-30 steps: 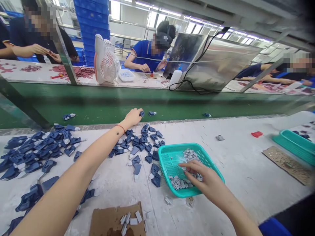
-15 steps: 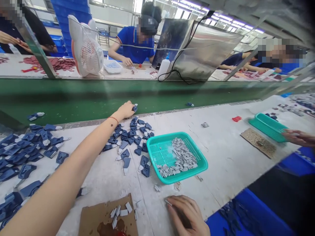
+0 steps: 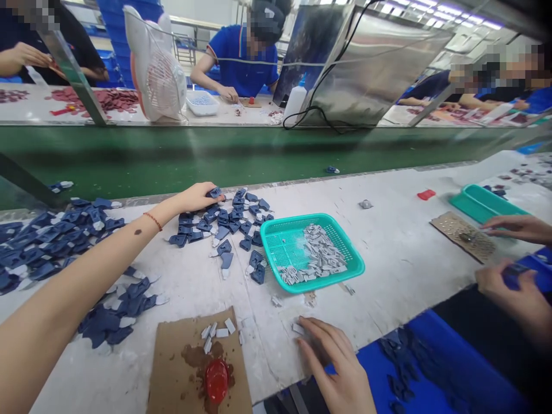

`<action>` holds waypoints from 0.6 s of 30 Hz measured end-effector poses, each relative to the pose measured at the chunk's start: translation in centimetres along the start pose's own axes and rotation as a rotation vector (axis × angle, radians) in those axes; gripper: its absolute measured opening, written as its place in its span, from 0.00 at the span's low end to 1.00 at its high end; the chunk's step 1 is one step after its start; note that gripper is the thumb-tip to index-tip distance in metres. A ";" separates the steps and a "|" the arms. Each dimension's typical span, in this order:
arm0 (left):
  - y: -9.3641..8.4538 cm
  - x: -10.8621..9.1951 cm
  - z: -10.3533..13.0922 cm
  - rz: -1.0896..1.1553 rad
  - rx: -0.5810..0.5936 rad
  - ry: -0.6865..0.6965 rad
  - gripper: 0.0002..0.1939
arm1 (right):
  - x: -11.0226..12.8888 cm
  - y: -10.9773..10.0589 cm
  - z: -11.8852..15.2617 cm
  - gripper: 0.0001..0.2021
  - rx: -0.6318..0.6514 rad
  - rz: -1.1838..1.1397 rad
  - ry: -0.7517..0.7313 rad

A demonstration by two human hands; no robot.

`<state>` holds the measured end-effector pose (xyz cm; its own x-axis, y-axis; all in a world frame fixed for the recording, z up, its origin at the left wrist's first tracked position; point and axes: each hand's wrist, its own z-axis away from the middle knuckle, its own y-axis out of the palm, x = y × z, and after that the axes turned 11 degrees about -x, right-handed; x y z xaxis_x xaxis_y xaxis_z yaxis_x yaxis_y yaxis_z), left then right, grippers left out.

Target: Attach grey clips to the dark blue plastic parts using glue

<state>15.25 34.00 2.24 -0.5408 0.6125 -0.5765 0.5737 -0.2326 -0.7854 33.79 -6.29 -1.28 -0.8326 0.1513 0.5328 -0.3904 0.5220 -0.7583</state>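
My left hand (image 3: 199, 197) reaches to the far side of the table, its fingers closed on a dark blue piece (image 3: 214, 192) above a loose group of similar pieces (image 3: 223, 217). Near the front edge, my right hand (image 3: 334, 356) has a small light grey piece (image 3: 297, 328) at its fingertips. Beyond it stands a teal basket (image 3: 269, 253) partly filled with grey pieces (image 3: 323, 253). A brown cardboard (image 3: 172, 368) at the front holds a few small grey pieces (image 3: 222, 332) and a red dish (image 3: 216, 380) amid wet stains.
A large heap of blue pieces (image 3: 56, 236) covers the left side. At the right, a co-worker's hands (image 3: 517, 287) are by another cardboard (image 3: 463, 236) and teal basket (image 3: 483, 201). A green belt (image 3: 259, 152) runs behind the table.
My left hand has come back from the green belt toward the blue pieces, still with a blue piece. The view has shifted, showing the red dish and more of the co-worker's hands.
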 end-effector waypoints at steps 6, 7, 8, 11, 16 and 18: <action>-1.6 -2.2 2.6 0.016 -0.161 -0.081 0.10 | 0.4 -0.2 -1.1 0.08 0.049 0.029 -0.113; -2.1 -2.7 3.5 0.018 -0.200 -0.113 0.10 | 0.4 -0.1 -1.2 0.07 0.054 0.034 -0.122; -2.6 -3.2 4.4 0.023 -0.237 -0.148 0.11 | 0.4 -0.1 -1.2 0.07 0.058 0.038 -0.131; -4.3 -4.9 7.9 0.051 -0.295 -0.227 0.12 | 0.5 -0.1 -1.5 0.06 0.078 0.035 -0.152; -5.9 -7.8 14.5 0.477 -0.070 -0.522 0.10 | 3.0 -0.2 -2.2 0.04 0.129 -0.062 -0.154; -6.1 -8.5 16.9 0.693 0.009 -0.631 0.08 | 5.1 0.0 -2.2 0.04 0.182 -0.134 -0.173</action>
<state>5.97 17.45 8.14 -0.3156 -0.1876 -0.9302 0.8897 -0.3993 -0.2214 30.47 -3.66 2.27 -0.8174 -0.0621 0.5727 -0.5526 0.3656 -0.7490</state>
